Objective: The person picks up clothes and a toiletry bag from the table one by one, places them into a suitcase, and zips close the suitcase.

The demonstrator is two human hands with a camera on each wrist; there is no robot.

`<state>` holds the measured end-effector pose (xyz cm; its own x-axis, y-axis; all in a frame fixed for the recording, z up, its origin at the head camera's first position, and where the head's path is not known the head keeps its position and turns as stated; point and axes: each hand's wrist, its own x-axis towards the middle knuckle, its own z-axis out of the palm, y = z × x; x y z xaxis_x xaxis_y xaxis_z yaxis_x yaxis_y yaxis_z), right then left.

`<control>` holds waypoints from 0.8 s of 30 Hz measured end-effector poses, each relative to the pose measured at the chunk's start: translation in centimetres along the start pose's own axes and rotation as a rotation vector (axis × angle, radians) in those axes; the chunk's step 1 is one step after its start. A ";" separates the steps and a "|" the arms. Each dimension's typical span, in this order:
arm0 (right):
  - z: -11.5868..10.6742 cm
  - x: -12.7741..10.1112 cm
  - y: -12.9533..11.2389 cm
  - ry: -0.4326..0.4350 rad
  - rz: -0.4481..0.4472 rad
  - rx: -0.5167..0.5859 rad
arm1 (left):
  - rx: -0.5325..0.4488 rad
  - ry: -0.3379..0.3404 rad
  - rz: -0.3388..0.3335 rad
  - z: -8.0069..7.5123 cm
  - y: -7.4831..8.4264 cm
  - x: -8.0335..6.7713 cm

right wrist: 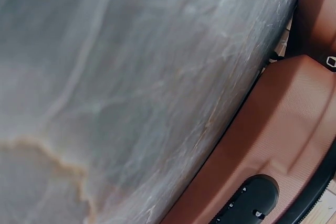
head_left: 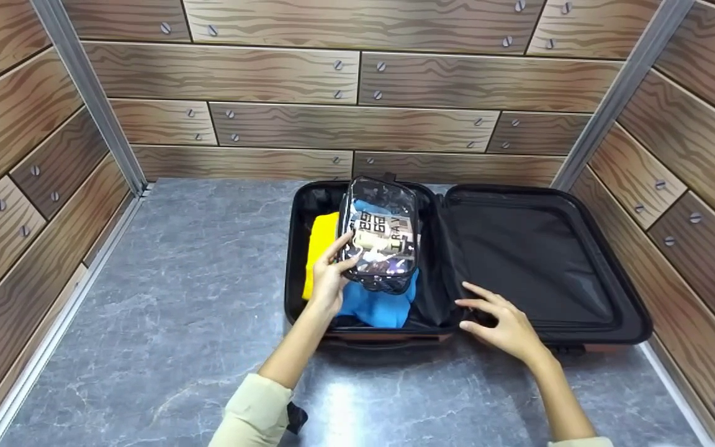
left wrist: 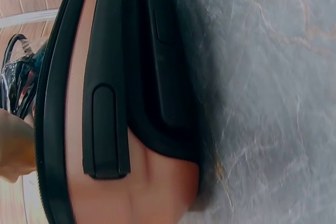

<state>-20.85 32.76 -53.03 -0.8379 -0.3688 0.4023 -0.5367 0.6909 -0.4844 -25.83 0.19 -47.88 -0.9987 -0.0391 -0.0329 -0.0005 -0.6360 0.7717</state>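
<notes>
A hard-shell, copper-pink suitcase with black trim [head_left: 290, 261] lies unfolded on a grey marbled surface [head_left: 208, 273]. Its left half holds folded bright yellow cloth [head_left: 320, 248] and, overlapping it, crumpled blue cloth [head_left: 382, 313]. The right half, a black-lined shell [head_left: 519, 261], lies open flat beside it; a black fabric flap [head_left: 435, 292] stands bunched near the hinge.

Above the cloth is a clear plastic pouch with black edging and printed lettering [head_left: 388, 245]. Small items show inside, too blurred by glare to name. The left hand [head_left: 331, 273] grips the pouch's lower left edge, fingers bent around it. The right hand [head_left: 506, 326] is empty, fingers spread beside the hinge; whether its fingertips touch the flap is unclear.

Packing appears partway along: the cloth is in, the pouch is not yet released, and the suitcase remains unclosed.
</notes>
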 end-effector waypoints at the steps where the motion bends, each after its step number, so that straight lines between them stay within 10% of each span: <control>1: 0.0 0.0 0.0 0.000 0.001 -0.002 | -0.002 0.005 -0.006 0.1 -0.1 0.0; 24: 0.0 0.1 0.2 -0.001 0.001 -0.029 | 0.123 0.057 -0.031 0.9 -4.3 0.1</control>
<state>-21.05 32.84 -53.05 -0.8388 -0.3685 0.4007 -0.5324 0.7090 -0.4625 -26.01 3.64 -50.66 -0.9935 -0.0670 -0.0917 -0.0414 -0.5381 0.8419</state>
